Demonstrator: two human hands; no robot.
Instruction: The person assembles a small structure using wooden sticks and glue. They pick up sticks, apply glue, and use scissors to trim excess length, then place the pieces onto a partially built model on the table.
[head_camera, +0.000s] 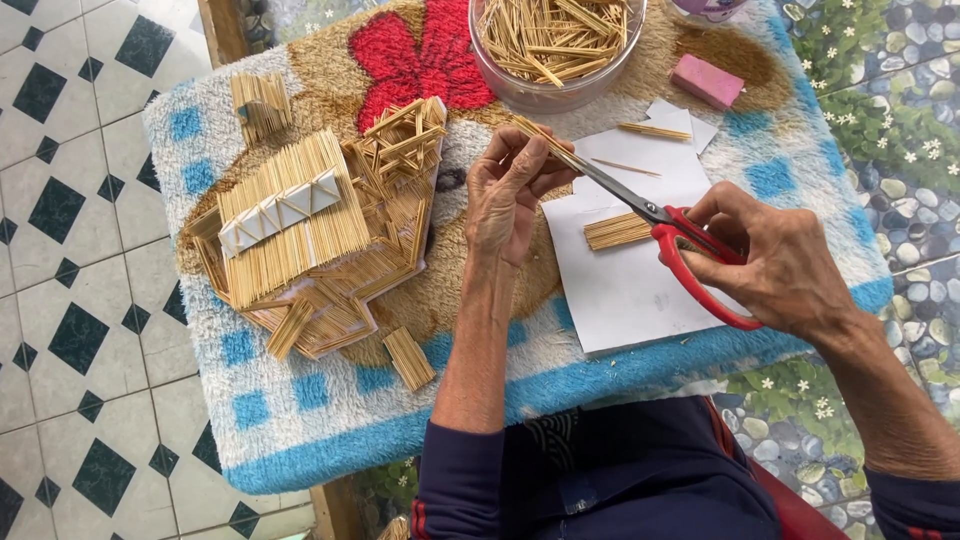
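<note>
Between pinched left fingers (520, 165), toothpicks (545, 145).

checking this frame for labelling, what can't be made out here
Head view only:
- Stick bowl: far rim cut off by the top edge.
- Toothpicks in the left hand: count hidden by fingers.
- Scissors: handle loops covered by the right hand.
- Toothpick house: inside hidden by its roof.

Stick house (320, 225) at left on mat (300, 420); bowl (555, 50) behind; paper (620, 280) at right, stick bundle (617, 231) on it.
</note>
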